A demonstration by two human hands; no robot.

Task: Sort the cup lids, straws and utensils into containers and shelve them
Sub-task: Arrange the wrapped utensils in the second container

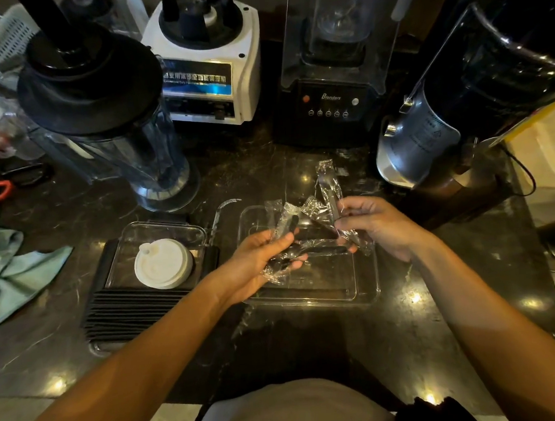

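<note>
Both hands hover over a clear tray [367, 289] on a dark marble counter [348, 345]. The left hand [257, 265] curls around wrapped black utensils [304, 228]; the right hand [374, 225] pinches another wrapped piece [329, 185]. Left, white cup lids [163, 264] sit in a clear container [170, 227]. Blenders [330, 105] stand behind

Between the hands, crinkly clear plastic wrappers [316, 212]; under them a glossy clear plastic tray [366, 283] on polished dark stone counter [397, 334]
</note>
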